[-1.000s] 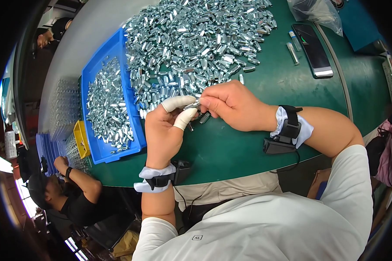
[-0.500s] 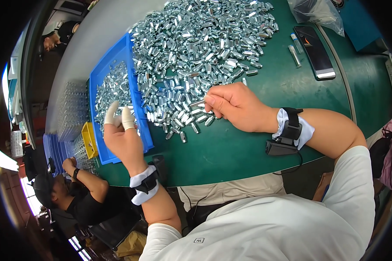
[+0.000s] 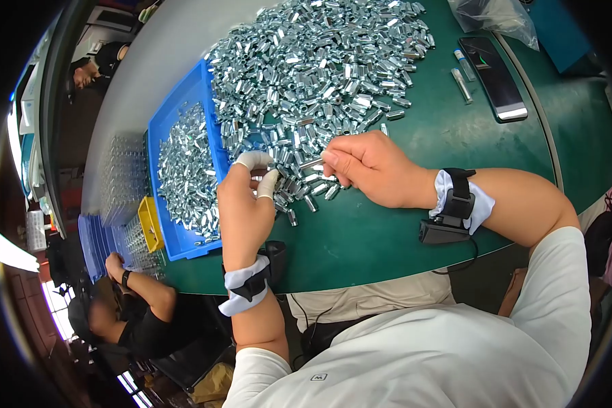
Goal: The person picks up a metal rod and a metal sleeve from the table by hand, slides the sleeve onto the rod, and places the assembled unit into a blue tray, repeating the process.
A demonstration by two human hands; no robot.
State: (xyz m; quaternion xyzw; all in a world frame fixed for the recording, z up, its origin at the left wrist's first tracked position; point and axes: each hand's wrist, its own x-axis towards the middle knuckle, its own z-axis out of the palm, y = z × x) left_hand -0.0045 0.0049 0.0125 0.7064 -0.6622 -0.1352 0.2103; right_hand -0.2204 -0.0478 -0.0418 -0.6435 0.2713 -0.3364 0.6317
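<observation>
Metal pieces [image 3: 319, 75] silvery, shiny; short, faceted (many heaped loosely together)

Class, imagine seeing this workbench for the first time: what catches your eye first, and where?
The big heap of shiny metal pieces grabs the eye first, spread over the green table at the picture's upper middle. Left of it, a blue tray holds more. At the heap's near edge, the right hand pinches a slim metal rod, while the left hand wears pale finger covers.

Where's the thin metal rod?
Head view, near centre: the metal rod is pinched in the right hand, its free end toward the left hand.
</observation>
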